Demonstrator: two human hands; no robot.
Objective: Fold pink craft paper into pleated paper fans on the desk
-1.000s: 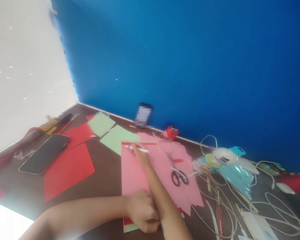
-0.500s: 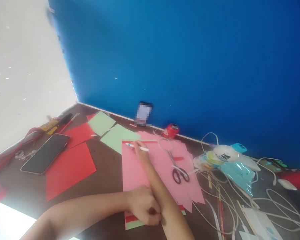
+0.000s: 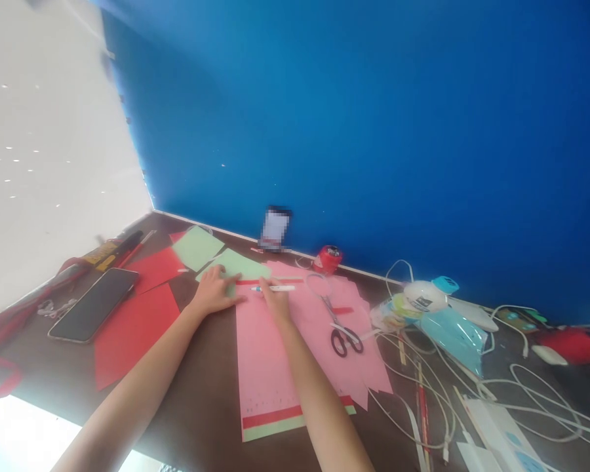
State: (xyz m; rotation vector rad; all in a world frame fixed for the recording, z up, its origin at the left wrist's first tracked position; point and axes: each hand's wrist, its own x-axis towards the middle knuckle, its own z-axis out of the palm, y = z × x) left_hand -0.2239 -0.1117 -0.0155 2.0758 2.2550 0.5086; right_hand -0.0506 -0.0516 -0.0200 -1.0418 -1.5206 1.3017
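Near the top edge of a pink sheet of paper (image 3: 263, 354), my right hand (image 3: 276, 303) grips a white pen (image 3: 281, 288) with a blue end pointing left. My left hand (image 3: 215, 292) rests with fingers spread at the sheet's top left corner, partly over a light green sheet (image 3: 243, 263). A red strip (image 3: 295, 282) runs along the top of the pink sheet. Red and green bands (image 3: 273, 417) cross its bottom, with small faint marks above them. More pink sheets lie under and to the right, with scissors (image 3: 343, 328) on them.
A dark-screened phone (image 3: 93, 305) and red sheets (image 3: 135, 337) lie on the left. Another phone (image 3: 275, 228) leans against the blue wall, with a red round object (image 3: 327, 259) beside it. Right of the paper are a white bottle (image 3: 425, 296), a blue packet (image 3: 455, 334) and tangled white cables (image 3: 545, 406).
My left hand has moved from the lower part of the pink sheet up to its top left corner, its fingers opening out. The pen in my right hand has shifted slightly and turned more level.
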